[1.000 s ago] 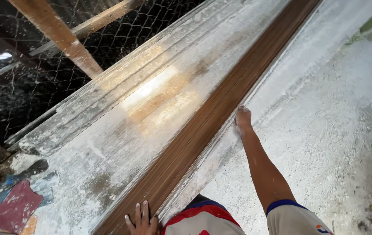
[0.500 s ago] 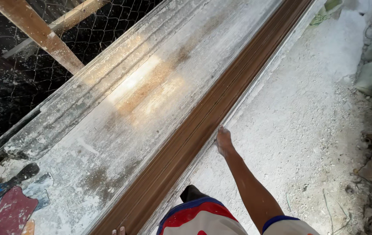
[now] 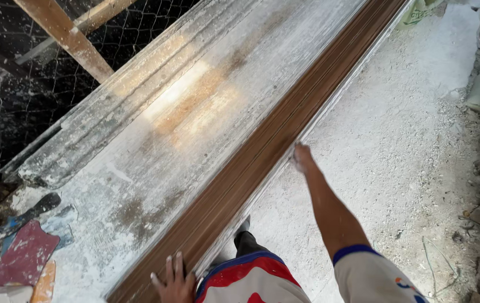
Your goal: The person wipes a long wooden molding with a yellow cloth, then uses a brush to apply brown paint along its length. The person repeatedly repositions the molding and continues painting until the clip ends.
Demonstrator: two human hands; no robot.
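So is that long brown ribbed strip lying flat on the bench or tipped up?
Lying flat: the long brown ribbed strip rests along the dusty white workbench edge, left hand pressed on it, right hand at its edge.

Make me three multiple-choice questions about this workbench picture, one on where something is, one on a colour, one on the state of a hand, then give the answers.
1. Where does the long moulding strip lie?
A. Along the edge of the dusty table nearest the person
B. On the floor by the sacks
C. Leaning against the wire mesh

2. What colour is that strip?
A. Blue
B. Brown
C. White

3. How is the left hand placed?
A. Closed around a trowel
B. Hanging clear of the table
C. Resting flat on the strip, fingers spread

Answers:
1. A, it runs the length of the white-dusted table on the side by the person's body.
2. B, its ridged face is brown against the white dust.
3. C, the fingers lie open on the strip's near end, while the right hand touches its edge farther along.
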